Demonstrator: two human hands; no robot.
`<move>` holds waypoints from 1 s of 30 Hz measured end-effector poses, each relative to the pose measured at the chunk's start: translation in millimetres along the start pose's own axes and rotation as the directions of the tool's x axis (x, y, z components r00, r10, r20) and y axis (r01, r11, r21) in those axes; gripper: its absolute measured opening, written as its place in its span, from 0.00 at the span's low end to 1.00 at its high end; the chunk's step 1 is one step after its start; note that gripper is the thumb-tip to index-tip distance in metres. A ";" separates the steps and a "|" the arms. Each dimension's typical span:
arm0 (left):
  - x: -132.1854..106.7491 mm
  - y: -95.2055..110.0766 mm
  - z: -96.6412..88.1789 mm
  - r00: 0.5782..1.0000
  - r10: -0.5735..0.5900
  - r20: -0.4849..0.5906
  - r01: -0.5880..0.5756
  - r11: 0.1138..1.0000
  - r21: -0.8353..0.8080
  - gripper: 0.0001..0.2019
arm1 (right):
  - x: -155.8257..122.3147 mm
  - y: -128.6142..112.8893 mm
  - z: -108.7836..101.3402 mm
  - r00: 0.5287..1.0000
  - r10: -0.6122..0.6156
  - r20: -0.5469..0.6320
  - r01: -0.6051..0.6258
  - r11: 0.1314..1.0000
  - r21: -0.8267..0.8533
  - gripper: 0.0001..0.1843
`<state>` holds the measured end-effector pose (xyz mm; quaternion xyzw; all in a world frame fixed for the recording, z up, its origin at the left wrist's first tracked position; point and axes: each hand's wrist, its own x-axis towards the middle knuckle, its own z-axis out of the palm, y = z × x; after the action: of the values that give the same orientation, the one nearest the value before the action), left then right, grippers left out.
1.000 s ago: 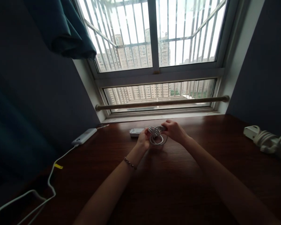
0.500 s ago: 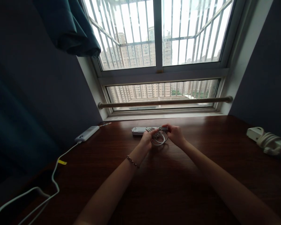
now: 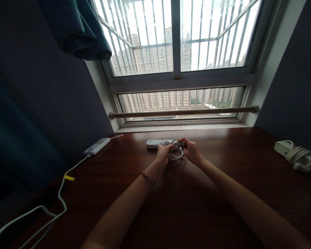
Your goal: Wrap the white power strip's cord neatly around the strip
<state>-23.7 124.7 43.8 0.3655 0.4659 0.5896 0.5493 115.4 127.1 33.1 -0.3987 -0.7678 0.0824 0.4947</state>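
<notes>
A white power strip [image 3: 153, 143] lies on the dark wooden surface near the window, its right part hidden by the cord and my hands. Its pale cord [image 3: 176, 158] is bunched in loops around the strip's right end. My left hand [image 3: 163, 152] is closed on the cord coils, wrist ringed by a beaded bracelet. Between the fingers of my right hand [image 3: 192, 150] is the grey plug [image 3: 181, 144] at the cord's end, held beside the loops.
At left lies a white device [image 3: 97, 147] with a white cable [image 3: 60, 197] and a yellow tag [image 3: 69, 177]. Another white power strip wrapped in its cord [image 3: 299, 155] sits at right. A rail [image 3: 184, 112] crosses the window; a blue curtain [image 3: 77, 34] hangs upper left.
My right hand has shifted slightly with the plug, and a cord loop now stands up near it. My left thumb has bent down over the coils.
</notes>
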 end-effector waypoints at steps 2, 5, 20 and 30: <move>0.0 -0.4 -0.9 1.000 0.007 0.018 -0.006 1.000 -0.009 0.04 | -2.5 0.7 1.4 0.999 -0.034 0.001 0.034 0.999 -0.010 0.15; 0.9 -1.9 -2.2 0.998 0.027 0.051 -0.025 0.999 -0.029 0.04 | -7.7 2.1 3.6 0.995 -0.096 0.026 0.097 0.995 -0.034 0.15; -4.0 3.4 0.9 0.976 0.074 0.204 -0.054 0.993 -0.102 0.15 | -11.7 23.7 1.4 0.975 -0.173 0.142 0.195 0.968 -0.160 0.28; -7.0 14.5 -0.5 0.965 -0.056 0.257 0.089 0.989 -0.117 0.09 | -5.8 20.1 4.5 0.996 0.086 -0.018 -0.085 0.995 0.044 0.16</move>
<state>-27.7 118.3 58.0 0.3842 0.3665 0.5463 0.6478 123.5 137.7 16.3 -0.4211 -0.7431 0.1160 0.5069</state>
